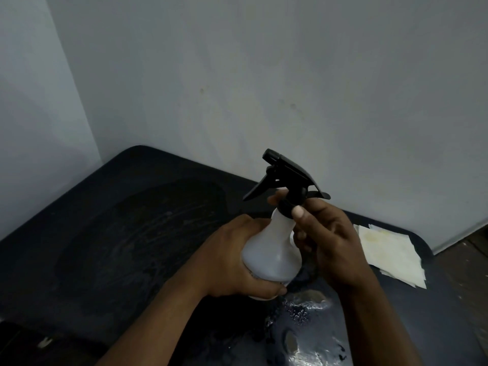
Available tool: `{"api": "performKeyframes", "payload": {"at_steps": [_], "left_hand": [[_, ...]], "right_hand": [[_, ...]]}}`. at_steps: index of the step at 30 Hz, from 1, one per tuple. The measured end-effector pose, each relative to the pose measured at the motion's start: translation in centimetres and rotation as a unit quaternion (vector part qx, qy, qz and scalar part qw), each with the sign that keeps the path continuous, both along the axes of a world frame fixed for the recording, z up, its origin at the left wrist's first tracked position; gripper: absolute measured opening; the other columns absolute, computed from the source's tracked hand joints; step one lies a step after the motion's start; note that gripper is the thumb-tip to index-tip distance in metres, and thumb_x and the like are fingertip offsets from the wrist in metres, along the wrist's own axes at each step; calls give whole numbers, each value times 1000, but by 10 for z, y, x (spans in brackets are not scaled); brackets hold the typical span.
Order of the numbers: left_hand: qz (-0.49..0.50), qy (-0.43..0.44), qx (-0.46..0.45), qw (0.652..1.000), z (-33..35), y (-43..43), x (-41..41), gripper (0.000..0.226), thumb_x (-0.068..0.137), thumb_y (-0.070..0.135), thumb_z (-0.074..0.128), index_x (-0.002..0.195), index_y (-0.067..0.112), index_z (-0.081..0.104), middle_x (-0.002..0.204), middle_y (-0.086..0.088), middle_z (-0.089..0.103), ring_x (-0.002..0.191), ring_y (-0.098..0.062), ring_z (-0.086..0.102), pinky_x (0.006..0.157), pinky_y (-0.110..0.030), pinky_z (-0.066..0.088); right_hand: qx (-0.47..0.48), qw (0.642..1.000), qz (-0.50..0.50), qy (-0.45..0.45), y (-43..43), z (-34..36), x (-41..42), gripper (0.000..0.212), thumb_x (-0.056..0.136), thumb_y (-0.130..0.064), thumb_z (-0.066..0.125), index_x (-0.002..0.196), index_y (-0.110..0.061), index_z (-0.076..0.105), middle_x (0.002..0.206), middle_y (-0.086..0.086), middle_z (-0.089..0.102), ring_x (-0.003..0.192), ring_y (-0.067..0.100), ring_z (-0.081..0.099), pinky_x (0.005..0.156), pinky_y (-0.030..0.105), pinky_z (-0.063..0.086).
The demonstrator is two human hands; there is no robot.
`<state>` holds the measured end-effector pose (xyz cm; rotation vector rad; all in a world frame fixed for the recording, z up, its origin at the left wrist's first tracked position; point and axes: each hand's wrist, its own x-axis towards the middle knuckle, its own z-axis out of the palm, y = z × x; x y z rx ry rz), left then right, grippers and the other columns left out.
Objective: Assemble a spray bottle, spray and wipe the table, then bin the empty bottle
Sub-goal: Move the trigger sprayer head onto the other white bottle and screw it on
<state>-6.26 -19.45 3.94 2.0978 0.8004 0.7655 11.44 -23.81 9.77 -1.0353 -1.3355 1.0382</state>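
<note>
A white plastic spray bottle (pixel 269 249) is held upright above the dark table (pixel 118 233). My left hand (pixel 237 260) wraps around its rounded body from the left. A black trigger spray head (pixel 285 175) sits on the bottle's neck, nozzle pointing left. My right hand (pixel 324 233) pinches the black collar of that head between thumb and fingers. The bottle's base is hidden behind my left hand.
Yellowish white wipes (pixel 390 252) lie stacked on the table's right side. Wet patches (pixel 303 313) glisten on the table near its front edge. A pale wall (pixel 264 75) rises right behind the table. Floor shows at the far right (pixel 464 260).
</note>
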Motion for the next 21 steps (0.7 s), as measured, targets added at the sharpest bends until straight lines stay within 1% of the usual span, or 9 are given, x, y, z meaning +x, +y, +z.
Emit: {"api": "performKeyframes", "payload": {"at_steps": [3,5,9,12,14,15,19,20,21], "left_hand": [[20,-3,2,1000,-1,-1,2,77,49,63,85,114,66,44,107,19,56,97,3,59,77,-22,53],[39,-1,8,999,-1,-1,4,78,49,65,83,116,64,44,107,20,55,95,5,58,76,-23,53],[73,14,16,997,-1,-4,7,84,51,67,80,125,55,42,111,18,54,96,2,58,78,-33,57],[69,11,7,998,2,-3,6,84,52,65,81,125,57,40,114,17,55,99,2,58,81,-34,57],[32,-6,-15,999,6,-3,3,78,53,59,85,118,64,43,114,18,58,100,3,59,82,-32,57],[7,-18,-27,999,8,-4,3,76,54,54,88,117,62,46,114,19,60,102,3,61,82,-31,57],[-81,-38,-92,992,11,-8,5,88,56,46,91,132,38,48,124,16,63,110,-2,63,88,-30,55],[-99,-31,-103,989,10,-8,6,92,56,45,91,135,36,47,128,15,62,113,-4,62,92,-33,54],[-118,-21,-109,987,10,-8,7,95,56,43,92,138,35,45,132,15,60,118,-5,60,96,-35,53]], "right_hand": [[26,997,-56,-34,1,1,-6,22,85,-25,66,99,-11,75,63,3,56,49,1,42,49,14,33],[37,992,-103,-57,4,-1,-13,26,85,-26,64,96,-4,72,60,-8,59,52,-1,50,53,11,38],[42,975,-191,-109,5,-3,-21,28,80,-38,67,81,-11,71,60,-4,59,58,7,53,56,21,43],[40,970,-214,-103,4,-2,-26,34,77,-48,72,84,-15,71,72,5,69,68,16,63,60,32,52],[32,973,-207,-99,3,-2,-24,40,73,-50,73,89,-13,70,79,4,70,75,20,66,64,36,54],[34,976,-192,-96,2,-1,-20,38,74,-47,76,90,-13,68,80,1,69,77,18,65,64,34,52],[48,992,-84,-79,-3,3,-5,29,79,-39,67,105,-26,68,106,-6,73,100,10,68,78,22,52],[48,993,-53,-90,-3,4,-2,27,81,-38,65,106,-28,69,110,-8,72,103,10,67,81,23,52],[40,995,-16,-93,-4,4,-1,26,82,-37,65,107,-30,71,118,-8,69,109,14,65,86,29,52]]}}
